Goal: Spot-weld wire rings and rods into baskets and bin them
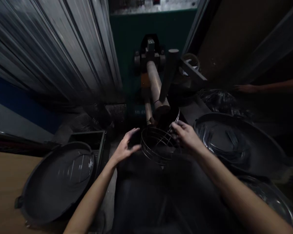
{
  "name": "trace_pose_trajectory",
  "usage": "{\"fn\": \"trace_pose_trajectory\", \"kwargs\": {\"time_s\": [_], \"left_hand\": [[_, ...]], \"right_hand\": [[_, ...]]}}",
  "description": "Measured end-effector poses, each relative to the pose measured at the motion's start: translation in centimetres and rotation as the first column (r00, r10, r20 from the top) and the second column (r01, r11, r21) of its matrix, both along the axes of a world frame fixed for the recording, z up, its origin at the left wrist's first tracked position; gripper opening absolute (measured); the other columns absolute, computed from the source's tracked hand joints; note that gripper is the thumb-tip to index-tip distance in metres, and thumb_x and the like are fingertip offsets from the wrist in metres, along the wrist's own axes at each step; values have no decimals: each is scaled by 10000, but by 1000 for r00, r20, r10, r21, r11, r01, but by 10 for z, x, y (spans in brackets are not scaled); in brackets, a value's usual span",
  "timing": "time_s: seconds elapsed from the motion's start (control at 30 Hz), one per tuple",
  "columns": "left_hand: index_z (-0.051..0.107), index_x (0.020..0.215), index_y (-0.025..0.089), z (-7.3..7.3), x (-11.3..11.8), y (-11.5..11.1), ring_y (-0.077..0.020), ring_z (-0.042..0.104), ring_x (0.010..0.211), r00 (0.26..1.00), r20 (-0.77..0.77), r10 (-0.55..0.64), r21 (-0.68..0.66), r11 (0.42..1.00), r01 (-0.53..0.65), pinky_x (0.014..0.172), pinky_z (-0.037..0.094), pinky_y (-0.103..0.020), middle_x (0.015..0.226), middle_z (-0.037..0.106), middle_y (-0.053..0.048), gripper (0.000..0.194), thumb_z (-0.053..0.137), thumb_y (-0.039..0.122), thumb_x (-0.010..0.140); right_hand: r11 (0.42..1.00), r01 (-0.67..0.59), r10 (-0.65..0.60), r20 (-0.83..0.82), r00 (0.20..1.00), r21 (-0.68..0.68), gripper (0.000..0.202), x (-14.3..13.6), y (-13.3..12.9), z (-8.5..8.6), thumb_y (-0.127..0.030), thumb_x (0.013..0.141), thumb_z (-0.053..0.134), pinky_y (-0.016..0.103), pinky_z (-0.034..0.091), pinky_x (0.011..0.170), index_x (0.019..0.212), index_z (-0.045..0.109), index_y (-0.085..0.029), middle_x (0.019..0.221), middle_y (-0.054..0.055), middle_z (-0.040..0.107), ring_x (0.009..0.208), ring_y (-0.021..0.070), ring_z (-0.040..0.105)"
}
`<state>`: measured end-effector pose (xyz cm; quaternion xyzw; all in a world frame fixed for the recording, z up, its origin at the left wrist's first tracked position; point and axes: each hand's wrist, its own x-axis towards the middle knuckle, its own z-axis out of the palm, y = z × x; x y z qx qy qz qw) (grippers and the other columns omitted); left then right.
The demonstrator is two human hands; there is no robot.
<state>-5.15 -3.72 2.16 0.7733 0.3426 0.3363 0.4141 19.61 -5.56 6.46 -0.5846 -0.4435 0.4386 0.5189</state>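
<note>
Several thin metal wire rings (146, 150) hang or rest together just below the machine, in front of my body; what bears them is too dark to make out. My right hand (184, 134) is closed in a pinch on a wire ring (178, 115) with thin cross wires at its right side. At the left of the rings, my left hand (125, 148) is open, thumb and fingers apart, its tips close to the rings. Above both hands, the machine's upper cylindrical arm (155, 76) points toward me, with a thinner lower rod (148, 109) beneath it.
At left, a round dark basin (48, 191) holds a wire ring piece (81, 167). A larger dark basin (261, 146) at right holds bundled wire rings (211, 144). Another person's arm (275, 86) reaches in from the right. Corrugated metal sheeting (88, 42) stands at upper left.
</note>
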Motion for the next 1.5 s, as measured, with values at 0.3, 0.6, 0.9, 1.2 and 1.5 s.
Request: {"fn": "trace_pose_trajectory", "kwargs": {"time_s": [0.3, 0.6, 0.9, 1.2, 1.5], "left_hand": [[654, 973, 128, 28, 78, -58, -119, 567, 667, 979, 188, 76, -385, 923, 2, 652, 445, -213, 708, 612, -19, 387, 427, 438, 923], [724, 882, 142, 71, 27, -74, -99, 472, 602, 994, 72, -82, -216, 972, 95, 588, 376, -205, 671, 576, -18, 433, 449, 475, 906], [667, 770, 118, 38, 12, -83, -49, 249, 416, 991, 80, -108, -652, 747, 134, 410, 189, -176, 478, 339, 52, 492, 518, 583, 830], [546, 1290, 206, -33, 32, -86, -168, 687, 835, 935, -269, 233, 390, 913, -116, 746, 538, -257, 1027, 709, -68, 412, 386, 361, 943], [571, 1246, 191, -40, 37, -103, -139, 702, 682, 941, -317, 120, 234, 971, -46, 643, 543, -200, 954, 733, -46, 386, 339, 309, 960]], "right_hand": [[855, -433, 88, 742, 664, 286, 281, -22, -108, -33, -238, 950, 385, 285, 541, 685, 946, 662, -187, 827, 75, 680, 738, 182, 658], [886, -449, 153, 840, 520, 116, 379, 72, -99, 56, -338, 957, 414, 318, 500, 834, 1283, 566, -218, 1132, 78, 650, 984, 197, 625], [923, -356, 379, 527, 761, -149, 225, 44, -156, 41, -304, 890, 541, 227, 447, 642, 864, 716, -165, 774, 12, 699, 691, 144, 629], [904, -407, 306, 860, 409, -128, 364, 46, -136, -1, -255, 962, 410, 278, 478, 774, 1288, 553, -179, 1056, 91, 678, 910, 190, 643], [860, -467, 346, 908, 235, -206, 549, 46, -139, -48, -28, 810, 385, 319, 541, 788, 1343, 495, -104, 1146, 144, 650, 941, 215, 659]]}}
